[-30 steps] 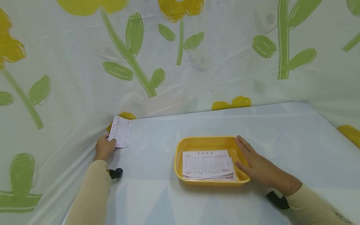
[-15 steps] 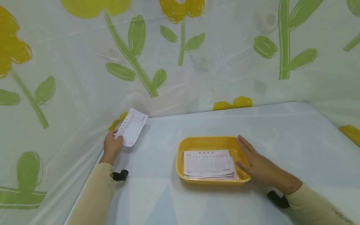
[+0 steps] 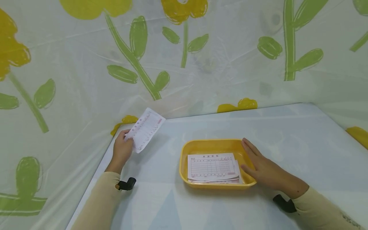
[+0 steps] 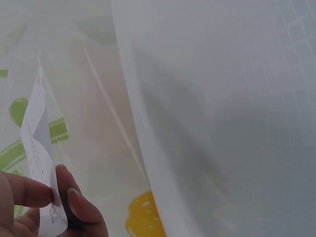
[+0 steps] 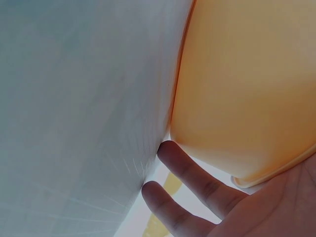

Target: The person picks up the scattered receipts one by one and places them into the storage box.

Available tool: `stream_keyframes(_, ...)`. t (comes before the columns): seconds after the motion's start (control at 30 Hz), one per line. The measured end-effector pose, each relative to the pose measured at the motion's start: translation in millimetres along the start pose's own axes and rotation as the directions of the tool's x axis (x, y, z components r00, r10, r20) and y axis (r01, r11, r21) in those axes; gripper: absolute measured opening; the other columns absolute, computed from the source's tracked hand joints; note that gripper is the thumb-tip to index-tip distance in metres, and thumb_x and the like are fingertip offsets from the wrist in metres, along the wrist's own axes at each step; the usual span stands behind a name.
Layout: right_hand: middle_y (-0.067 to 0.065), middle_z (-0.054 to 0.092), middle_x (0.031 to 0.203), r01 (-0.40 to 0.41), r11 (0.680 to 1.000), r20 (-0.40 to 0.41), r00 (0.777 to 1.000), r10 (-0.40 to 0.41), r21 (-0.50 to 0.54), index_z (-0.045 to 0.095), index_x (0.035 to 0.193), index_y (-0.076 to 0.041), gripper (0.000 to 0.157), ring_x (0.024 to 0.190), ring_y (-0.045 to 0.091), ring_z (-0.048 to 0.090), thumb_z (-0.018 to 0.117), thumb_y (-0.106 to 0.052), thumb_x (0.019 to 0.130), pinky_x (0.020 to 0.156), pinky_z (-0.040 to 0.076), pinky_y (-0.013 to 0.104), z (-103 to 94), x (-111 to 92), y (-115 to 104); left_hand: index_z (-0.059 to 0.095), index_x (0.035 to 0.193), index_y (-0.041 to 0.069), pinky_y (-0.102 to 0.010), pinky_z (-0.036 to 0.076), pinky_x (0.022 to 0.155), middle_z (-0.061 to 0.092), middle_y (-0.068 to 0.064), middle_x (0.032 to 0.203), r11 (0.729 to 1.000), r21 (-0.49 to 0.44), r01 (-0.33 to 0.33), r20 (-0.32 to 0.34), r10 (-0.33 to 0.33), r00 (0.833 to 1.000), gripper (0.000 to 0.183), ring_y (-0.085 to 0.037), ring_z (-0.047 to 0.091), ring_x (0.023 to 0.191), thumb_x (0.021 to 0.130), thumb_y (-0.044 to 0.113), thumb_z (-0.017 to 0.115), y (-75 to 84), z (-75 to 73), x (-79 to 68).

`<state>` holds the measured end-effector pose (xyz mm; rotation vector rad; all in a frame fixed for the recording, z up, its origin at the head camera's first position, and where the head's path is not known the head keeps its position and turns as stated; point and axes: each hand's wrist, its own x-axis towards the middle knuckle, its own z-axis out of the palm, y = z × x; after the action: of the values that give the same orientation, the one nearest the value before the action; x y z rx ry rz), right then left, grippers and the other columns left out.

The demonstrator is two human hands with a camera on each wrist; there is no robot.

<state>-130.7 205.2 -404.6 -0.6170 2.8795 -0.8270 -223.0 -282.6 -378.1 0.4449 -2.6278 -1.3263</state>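
Note:
My left hand (image 3: pixel 123 148) pinches a printed paper form (image 3: pixel 146 130) by its lower left edge and holds it tilted above the table's left side. In the left wrist view the form (image 4: pixel 40 153) shows nearly edge-on, bent, between thumb and fingers. A yellow plastic tray (image 3: pixel 185 150) stands on the table with several similar forms (image 3: pixel 212 167) stacked in it. My right hand (image 3: pixel 265 172) rests against the tray's right side, thumb over the rim, fingers straight. The right wrist view shows two fingers (image 5: pixel 190 173) extended beside the tray's outer wall (image 5: pixel 247 89).
The pale table (image 3: pixel 161 198) ends at the back against a hanging cloth (image 3: pixel 230 70) with yellow flowers and green leaves. This cloth also hangs along the left and right. A black bracket is at each wrist.
My left hand has moved right and slightly toward me, lifting the form from near the cloth at the table's far left. The right hand and the tray have stayed put.

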Motion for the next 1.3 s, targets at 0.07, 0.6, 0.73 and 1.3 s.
stream_keyframes(0.07, 0.011, -0.003, 0.17, -0.001, 1.0, -0.001, 1.0, 0.001, -0.001, 0.003, 0.161, -0.007, 0.083, 0.149, 0.047, 0.022, 0.048, -0.045, 0.103, 0.11, 0.036, 0.063, -0.1, 0, 0, 0.039, 0.15, 0.01, -0.051, 0.042, 0.107, 0.042, -0.018, 0.152, 1.0, -0.013, -0.012, 0.023, 0.012, 1.0, 0.049, -0.035, 0.046, 0.131, 0.102, 0.013, 0.036, 5.0, 2.9, -4.0)
stream_keyframes(0.6, 0.015, 0.0, 0.169, -0.013, 1.0, 0.007, 1.0, 0.013, -0.002, 0.004, 0.161, -0.007, 0.083, 0.149, 0.047, 0.022, 0.048, -0.047, 0.103, 0.109, 0.037, 0.064, -0.6, 1, 0, 0.045, 0.145, 0.01, -0.049, 0.045, 0.104, 0.048, -0.013, 0.149, 0.992, -0.028, -0.127, 0.095, 0.129, 0.987, 0.043, -0.031, 0.052, 0.125, 0.103, 0.014, 0.037, 23.7, 27.1, -27.6)
stream_keyframes(0.73, 0.014, 0.001, 0.169, -0.009, 1.0, 0.003, 1.0, 0.009, -0.004, 0.003, 0.161, -0.008, 0.083, 0.149, 0.047, 0.022, 0.048, -0.047, 0.103, 0.109, 0.037, 0.064, -0.5, 2, 1, 0.048, 0.142, 0.011, -0.048, 0.046, 0.102, 0.051, -0.013, 0.147, 0.987, -0.023, -0.161, 0.107, 0.162, 0.981, 0.042, -0.031, 0.054, 0.122, 0.102, 0.014, 0.038, 28.8, 34.3, -33.2)
stream_keyframes(1.3, 0.013, -0.001, 0.169, -0.002, 1.0, 0.008, 1.0, 0.002, 0.004, 0.003, 0.161, -0.008, 0.083, 0.148, 0.048, 0.023, 0.048, -0.046, 0.103, 0.108, 0.037, 0.065, -2.2, 3, 0, 0.053, 0.139, 0.017, -0.044, 0.053, 0.089, 0.059, -0.01, 0.139, 0.963, 0.037, -0.266, 0.169, 0.257, 0.952, 0.038, -0.027, 0.063, 0.109, 0.102, 0.019, 0.042, 50.9, 62.5, -51.5)
